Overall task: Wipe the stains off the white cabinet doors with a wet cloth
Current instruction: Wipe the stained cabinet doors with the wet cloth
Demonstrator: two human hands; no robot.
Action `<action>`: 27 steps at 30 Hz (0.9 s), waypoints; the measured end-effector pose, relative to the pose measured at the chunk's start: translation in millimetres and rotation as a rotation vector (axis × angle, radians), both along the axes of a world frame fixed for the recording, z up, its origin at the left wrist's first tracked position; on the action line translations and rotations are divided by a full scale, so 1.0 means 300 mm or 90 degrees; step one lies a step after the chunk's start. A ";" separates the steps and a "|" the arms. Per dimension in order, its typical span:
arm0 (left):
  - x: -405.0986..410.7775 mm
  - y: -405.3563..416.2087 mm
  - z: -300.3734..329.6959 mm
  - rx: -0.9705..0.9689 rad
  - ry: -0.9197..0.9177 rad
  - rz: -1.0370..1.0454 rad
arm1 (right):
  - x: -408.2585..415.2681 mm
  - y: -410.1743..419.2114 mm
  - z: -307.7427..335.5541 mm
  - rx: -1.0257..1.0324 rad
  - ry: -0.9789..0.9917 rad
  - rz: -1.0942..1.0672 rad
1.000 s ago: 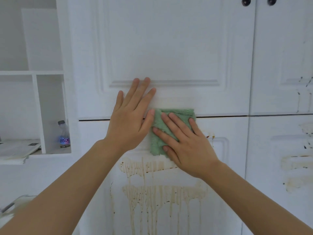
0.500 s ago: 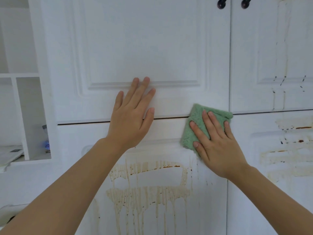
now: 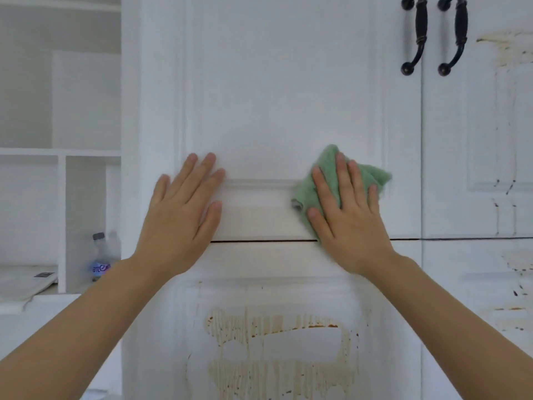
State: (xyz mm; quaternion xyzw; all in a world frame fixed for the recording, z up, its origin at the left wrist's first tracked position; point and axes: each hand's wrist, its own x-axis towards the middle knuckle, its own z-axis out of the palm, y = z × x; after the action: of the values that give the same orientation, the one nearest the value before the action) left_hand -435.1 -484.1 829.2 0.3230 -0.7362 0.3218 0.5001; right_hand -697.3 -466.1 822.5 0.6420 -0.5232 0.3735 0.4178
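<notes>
A green cloth (image 3: 372, 176) lies flat against the lower right corner of the upper white cabinet door (image 3: 282, 96). My right hand (image 3: 346, 215) presses it there with straight, spread fingers. My left hand (image 3: 181, 215) rests flat on the same door, to the left, fingers straight. Brown drip stains (image 3: 277, 350) cover the lower door (image 3: 259, 269) beneath my hands. More brown streaks mark the right-hand doors (image 3: 504, 116). The upper door around my hands looks white.
Two dark metal handles (image 3: 415, 36) hang at the top right where the upper doors meet. Open white shelves (image 3: 57, 153) stand at the left, with a plastic bottle (image 3: 101, 255) and some papers (image 3: 26, 284) on them.
My right hand has slid the cloth rightward and then up, from the gap between the doors onto the upper door's panel corner. The left hand has stayed put. The view has tilted upward.
</notes>
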 end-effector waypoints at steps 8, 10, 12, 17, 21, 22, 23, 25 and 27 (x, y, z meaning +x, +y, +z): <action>0.106 0.004 -0.022 0.036 0.044 -0.004 | 0.230 -0.037 -0.152 -0.052 0.132 0.035; 0.104 0.004 -0.021 0.043 0.046 -0.015 | 0.222 -0.018 -0.246 -0.011 0.223 0.045; 0.113 0.000 -0.019 0.047 0.039 -0.018 | 0.185 -0.007 -0.281 0.021 0.302 0.057; 0.160 -0.010 -0.002 0.050 0.019 -0.051 | 0.206 -0.041 -0.062 -0.051 0.221 0.033; 0.180 0.003 0.007 0.077 0.058 -0.135 | 0.408 -0.090 0.096 -0.116 0.069 0.042; 0.185 0.005 0.005 0.082 0.073 -0.156 | 0.457 -0.098 0.092 -0.117 0.062 0.056; 0.188 0.007 0.000 0.085 0.087 -0.176 | 0.492 -0.102 0.072 -0.117 0.070 0.071; 0.200 0.009 -0.012 0.084 0.110 -0.185 | 0.528 -0.100 0.001 -0.111 0.120 0.094; 0.217 0.010 -0.024 0.084 0.105 -0.152 | 0.526 -0.089 -0.097 -0.088 0.174 0.102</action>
State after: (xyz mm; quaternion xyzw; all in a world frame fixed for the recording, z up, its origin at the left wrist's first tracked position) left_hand -370.0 -481.1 822.0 0.2910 -0.7454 0.1832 0.5711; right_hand -539.5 -492.8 793.4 0.6963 -0.3817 0.3498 0.4971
